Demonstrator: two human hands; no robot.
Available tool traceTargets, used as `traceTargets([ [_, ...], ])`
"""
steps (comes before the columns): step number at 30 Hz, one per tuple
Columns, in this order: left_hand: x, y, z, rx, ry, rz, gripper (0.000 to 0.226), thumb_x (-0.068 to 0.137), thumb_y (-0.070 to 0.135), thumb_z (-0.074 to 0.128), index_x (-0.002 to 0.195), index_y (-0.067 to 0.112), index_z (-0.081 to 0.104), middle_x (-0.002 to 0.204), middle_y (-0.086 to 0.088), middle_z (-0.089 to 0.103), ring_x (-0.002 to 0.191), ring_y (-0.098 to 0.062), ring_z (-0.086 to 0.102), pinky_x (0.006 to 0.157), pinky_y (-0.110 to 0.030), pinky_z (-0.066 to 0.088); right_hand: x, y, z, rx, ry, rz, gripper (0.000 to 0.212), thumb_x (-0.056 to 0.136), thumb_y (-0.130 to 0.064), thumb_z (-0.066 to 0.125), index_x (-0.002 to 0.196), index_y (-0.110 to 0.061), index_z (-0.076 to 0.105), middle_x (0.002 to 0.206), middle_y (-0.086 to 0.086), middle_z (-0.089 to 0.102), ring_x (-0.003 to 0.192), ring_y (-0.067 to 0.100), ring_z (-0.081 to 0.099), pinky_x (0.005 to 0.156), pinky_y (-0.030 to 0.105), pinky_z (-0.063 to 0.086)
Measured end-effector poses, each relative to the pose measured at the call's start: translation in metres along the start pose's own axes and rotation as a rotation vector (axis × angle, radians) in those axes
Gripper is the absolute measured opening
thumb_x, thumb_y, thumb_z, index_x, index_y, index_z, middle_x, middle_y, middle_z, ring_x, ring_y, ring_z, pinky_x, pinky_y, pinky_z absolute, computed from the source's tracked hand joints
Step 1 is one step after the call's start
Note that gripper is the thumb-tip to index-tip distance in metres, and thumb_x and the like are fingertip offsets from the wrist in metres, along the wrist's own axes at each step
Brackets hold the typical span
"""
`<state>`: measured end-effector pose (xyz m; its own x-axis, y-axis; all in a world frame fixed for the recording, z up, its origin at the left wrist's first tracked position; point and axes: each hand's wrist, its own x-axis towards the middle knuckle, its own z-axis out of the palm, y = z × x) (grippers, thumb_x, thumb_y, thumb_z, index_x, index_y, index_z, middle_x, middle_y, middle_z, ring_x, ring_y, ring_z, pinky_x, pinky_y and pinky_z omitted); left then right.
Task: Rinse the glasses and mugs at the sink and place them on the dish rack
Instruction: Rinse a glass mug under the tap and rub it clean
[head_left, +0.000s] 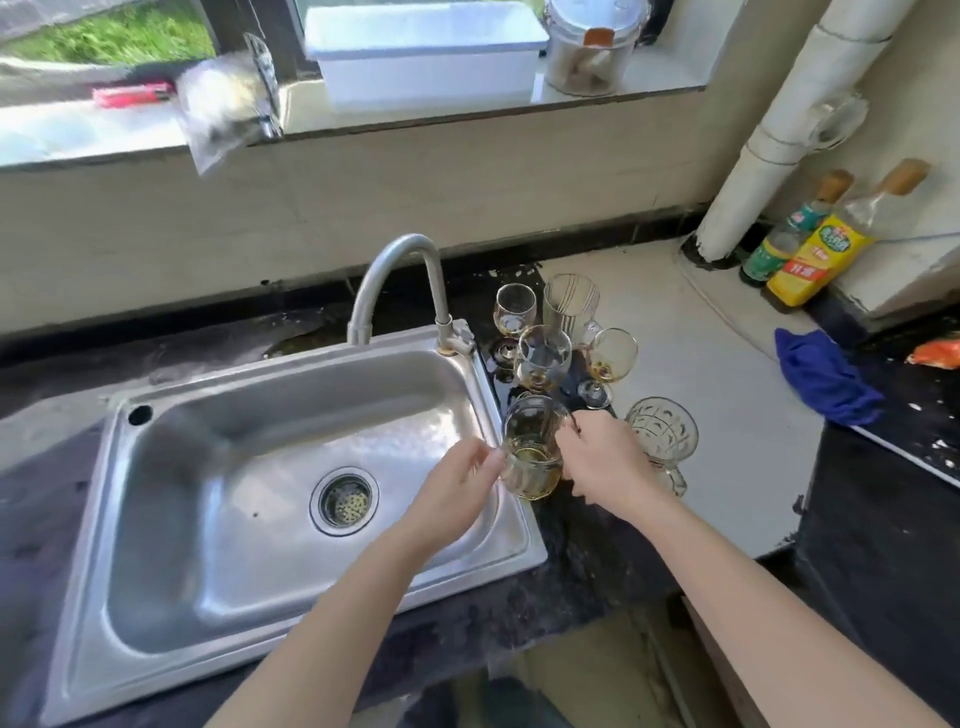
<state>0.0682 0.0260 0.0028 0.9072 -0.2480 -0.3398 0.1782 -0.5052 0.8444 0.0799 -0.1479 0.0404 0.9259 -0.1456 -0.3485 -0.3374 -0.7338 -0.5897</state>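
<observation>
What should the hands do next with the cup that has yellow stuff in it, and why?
Probably lift the mug over the sink and tip it out. The left hand and right hand both hold it, it is just beside the sink, and yellowish liquid sits inside, so emptying likely comes before rinsing.

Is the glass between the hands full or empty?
Partly full: the glass stands upright beside the sink, with yellowish liquid in its lower part and clear glass above.

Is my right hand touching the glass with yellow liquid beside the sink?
Touching. Head view shows the right hand curled against the glass on its right side, no gap.
</observation>
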Motion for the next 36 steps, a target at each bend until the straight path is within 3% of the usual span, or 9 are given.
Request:
traceTargets([
  [2, -0.005, -0.013, -0.027, -0.13, -0.018, -0.009, 0.033, 0.099, 0.041, 0.043, 0.097, 0.011, 0.057, 0.095, -0.003, 0.061, 0.092, -0.019, 0.056, 0.09, -0.034, 0.045, 0.002, -0.026, 0.007, 0.047, -0.065, -0.035, 0.032, 0.091, -0.018, 0.038, 0.079, 0.004, 0.057, 0.071, 0.018, 0.065, 0.055, 0.027, 0.06, 0.051, 0.043, 0.052],
  [4, -0.005, -0.031, -0.054, -0.216, -0.001, -0.046, 0.03, 0.098, 0.041, 0.047, 0.088, 0.015, 0.058, 0.08, 0.008, 0.059, 0.082, -0.014, 0.054, 0.092, -0.04, 0.047, 0.01, -0.051, 0.021, 0.071, -0.152, -0.04, 0.033, 0.092, -0.016, 0.037, 0.079, 0.007, 0.057, 0.067, 0.017, 0.061, 0.05, 0.022, 0.053, 0.044, 0.035, 0.047],
  [7, 0.002, -0.058, -0.084, -0.307, 0.051, -0.143, 0.028, 0.098, 0.04, 0.049, 0.08, 0.02, 0.057, 0.075, 0.009, 0.055, 0.077, -0.014, 0.05, 0.078, -0.033, 0.045, 0.035, -0.081, 0.053, 0.051, -0.23, -0.051, 0.036, 0.095, -0.021, 0.035, 0.083, 0.005, 0.056, 0.074, 0.018, 0.061, 0.058, 0.024, 0.053, 0.057, 0.04, 0.052],
  [9, 0.007, -0.074, -0.097, -0.366, 0.084, -0.199, 0.026, 0.099, 0.035, 0.049, 0.082, 0.017, 0.057, 0.08, 0.001, 0.059, 0.077, -0.016, 0.05, 0.074, -0.03, 0.042, 0.058, -0.095, 0.07, -0.061, -0.151, -0.096, 0.036, 0.096, -0.028, 0.033, 0.099, -0.001, 0.057, 0.087, 0.015, 0.062, 0.077, 0.028, 0.057, 0.07, 0.045, 0.051],
  [12, 0.014, -0.094, -0.111, -0.338, 0.159, -0.243, 0.027, 0.099, 0.034, 0.049, 0.077, 0.02, 0.056, 0.079, 0.001, 0.062, 0.075, -0.015, 0.052, 0.073, -0.033, 0.041, 0.094, -0.114, 0.085, -0.318, 0.003, -0.109, 0.037, 0.097, -0.021, 0.037, 0.132, -0.007, 0.04, 0.116, 0.014, 0.058, 0.104, 0.033, 0.057, 0.072, 0.036, 0.039],
  [16, 0.023, -0.103, -0.12, -0.349, 0.182, -0.246, 0.027, 0.099, 0.031, 0.049, 0.076, 0.018, 0.053, 0.076, -0.001, 0.056, 0.071, -0.015, 0.046, 0.069, -0.032, 0.035, 0.141, -0.12, 0.098, -0.633, 0.047, -0.001, 0.056, 0.094, -0.017, 0.053, 0.14, 0.002, 0.028, 0.137, 0.018, 0.043, 0.114, 0.034, 0.057, 0.078, 0.042, 0.051],
  [19, 0.03, -0.106, -0.122, -0.389, 0.19, -0.26, 0.026, 0.099, 0.032, 0.049, 0.078, 0.017, 0.055, 0.077, 0.0, 0.057, 0.071, -0.013, 0.047, 0.069, -0.031, 0.036, 0.159, -0.117, 0.107, -0.711, 0.064, -0.006, 0.041, 0.094, -0.009, 0.051, 0.132, 0.002, 0.039, 0.13, 0.017, 0.051, 0.112, 0.033, 0.059, 0.081, 0.04, 0.051],
  [23, 0.035, -0.105, -0.125, -0.386, 0.237, -0.254, 0.027, 0.098, 0.031, 0.049, 0.075, 0.018, 0.053, 0.065, 0.007, 0.049, 0.058, -0.008, 0.039, 0.059, -0.027, 0.031, 0.166, -0.117, 0.104, -0.882, 0.118, -0.105, 0.025, 0.092, -0.001, 0.05, 0.116, -0.004, 0.053, 0.11, 0.009, 0.066, 0.099, 0.027, 0.066, 0.065, 0.031, 0.042],
  [36, 0.032, -0.107, -0.123, -0.419, 0.262, -0.235, 0.029, 0.098, 0.024, 0.052, 0.07, 0.017, 0.052, 0.05, 0.017, 0.046, 0.045, 0.003, 0.036, 0.051, -0.02, 0.029, 0.166, -0.117, 0.106, -1.007, 0.064, -0.291, 0.034, 0.087, 0.008, 0.051, 0.115, -0.01, 0.058, 0.105, 0.007, 0.066, 0.093, 0.026, 0.065, 0.061, 0.031, 0.042],
])
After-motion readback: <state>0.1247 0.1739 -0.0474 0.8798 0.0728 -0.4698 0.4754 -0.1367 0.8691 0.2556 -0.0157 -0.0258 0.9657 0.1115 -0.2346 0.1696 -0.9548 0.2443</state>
